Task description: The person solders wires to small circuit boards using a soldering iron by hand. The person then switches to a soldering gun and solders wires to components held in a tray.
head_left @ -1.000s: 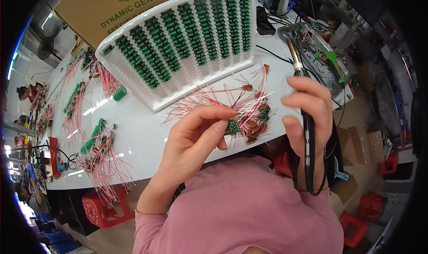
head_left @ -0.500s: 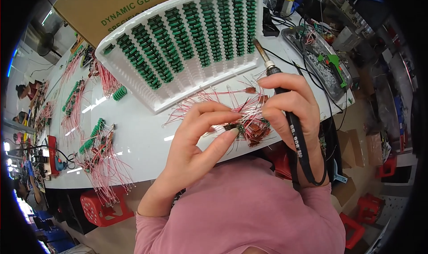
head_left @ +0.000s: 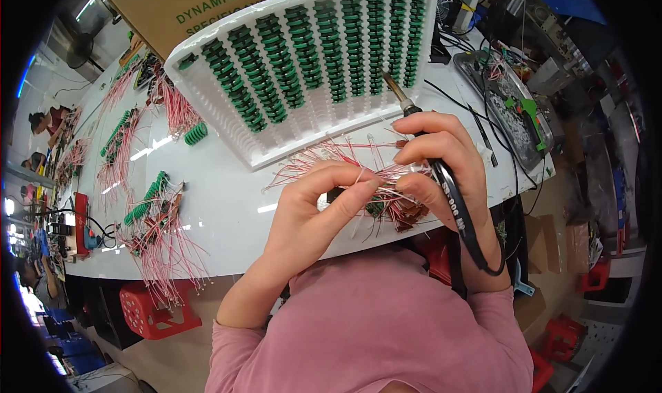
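Note:
My left hand (head_left: 303, 214) pinches thumb and forefinger together on a thin wire (head_left: 392, 188) above a heap of red and white wires (head_left: 324, 157) with small brown parts (head_left: 408, 217). My right hand (head_left: 452, 160) holds a soldering iron (head_left: 458, 203), its black handle lying across the palm and its metal tip pointing up and away. The thumb of that hand also reaches the wires beside my left fingertips; whether it grips one cannot be made out. Part of the heap is hidden behind my fingers.
A white foam tray (head_left: 284, 152) with rows of green-and-black parts leans against a cardboard box (head_left: 148, 14). Green coils with wire bundles (head_left: 155, 224) lie to the left. At right are a metal tray of scraps (head_left: 514, 121) and black cables. A red stool (head_left: 155, 310) stands below.
My left hand has moved slightly right and closed its thumb and forefinger on a wire, close to my right thumb. The view has shifted a little, so the foam tray appears farther right.

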`<state>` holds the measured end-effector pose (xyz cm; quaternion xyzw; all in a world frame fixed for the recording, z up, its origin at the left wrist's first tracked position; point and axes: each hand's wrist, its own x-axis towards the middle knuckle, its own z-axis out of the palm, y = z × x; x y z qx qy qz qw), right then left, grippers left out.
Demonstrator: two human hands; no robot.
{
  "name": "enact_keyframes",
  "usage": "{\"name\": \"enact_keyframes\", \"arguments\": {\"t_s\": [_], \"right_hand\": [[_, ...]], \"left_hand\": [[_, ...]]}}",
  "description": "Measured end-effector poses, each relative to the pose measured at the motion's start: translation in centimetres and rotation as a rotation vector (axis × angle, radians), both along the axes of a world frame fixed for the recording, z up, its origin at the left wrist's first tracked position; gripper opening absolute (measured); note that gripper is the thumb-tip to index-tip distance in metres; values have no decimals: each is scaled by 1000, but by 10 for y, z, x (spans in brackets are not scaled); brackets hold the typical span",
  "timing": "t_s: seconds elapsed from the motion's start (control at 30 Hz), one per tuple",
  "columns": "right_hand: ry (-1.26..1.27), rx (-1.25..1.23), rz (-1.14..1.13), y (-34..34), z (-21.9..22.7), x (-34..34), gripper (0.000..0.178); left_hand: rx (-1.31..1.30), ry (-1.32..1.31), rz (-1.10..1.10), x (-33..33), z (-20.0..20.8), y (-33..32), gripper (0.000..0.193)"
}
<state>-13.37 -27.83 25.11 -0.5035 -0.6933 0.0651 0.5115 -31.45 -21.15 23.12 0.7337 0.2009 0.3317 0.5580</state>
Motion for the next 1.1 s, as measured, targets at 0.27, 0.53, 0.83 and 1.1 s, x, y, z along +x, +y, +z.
{"name": "enact_keyframes", "arguments": {"t_s": [0.27, 0.53, 0.83, 1.1], "right_hand": [[9, -46, 11, 9, -5, 4, 25], [43, -61, 12, 8, -8, 6, 25], [93, -34, 70, 9, -2, 4, 16], [91, -22, 94, 8, -5, 5, 17]], "left_hand": [[-583, -164, -22, 8, -6, -1, 20], [-672, -199, 24, 16, -9, 2, 22], [-22, -12, 38, 16, -8, 3, 11], [255, 75, 51, 13, -3, 4, 11]]}}
